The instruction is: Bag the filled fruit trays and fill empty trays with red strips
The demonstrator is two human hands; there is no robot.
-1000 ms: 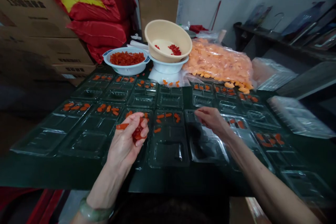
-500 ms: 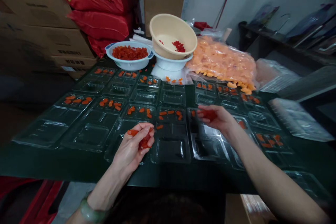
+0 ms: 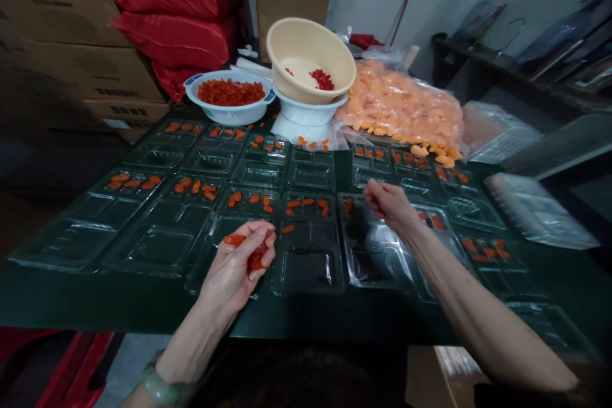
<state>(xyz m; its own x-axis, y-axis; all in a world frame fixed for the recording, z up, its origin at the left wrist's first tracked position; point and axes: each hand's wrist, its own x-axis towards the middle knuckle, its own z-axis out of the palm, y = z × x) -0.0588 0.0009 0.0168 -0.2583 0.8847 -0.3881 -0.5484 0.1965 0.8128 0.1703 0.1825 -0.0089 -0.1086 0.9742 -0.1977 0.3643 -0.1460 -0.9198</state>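
Note:
My left hand (image 3: 243, 260) is closed around several glossy orange-red pieces (image 3: 258, 256) that look like cut or dried fruit; one sticks out beside the thumb. It hovers over the front row of clear plastic trays (image 3: 310, 268). My right hand (image 3: 389, 204) is over a tray to the right of centre, fingers curled in with the thumb against them. Whatever lies inside those fingers is hidden. Orange-red pieces (image 3: 322, 207) lie in the small upper compartments of many trays. A single piece (image 3: 287, 229) rests lower down on the tray between my hands.
Behind the trays stand a pale blue basin (image 3: 234, 116) heaped with orange-red pieces and a tilted cream basin (image 3: 299, 73) holding small red bits. A large clear bag of light-orange pieces (image 3: 406, 105) lies beside them. Stacked plastic packs (image 3: 540, 210) are at right, cartons (image 3: 71, 76) at left.
My right hand has risen slightly and its fingers have curled in; the red pieces seen in it before are out of sight. The left hand still grips its pieces. The view has shifted slightly.

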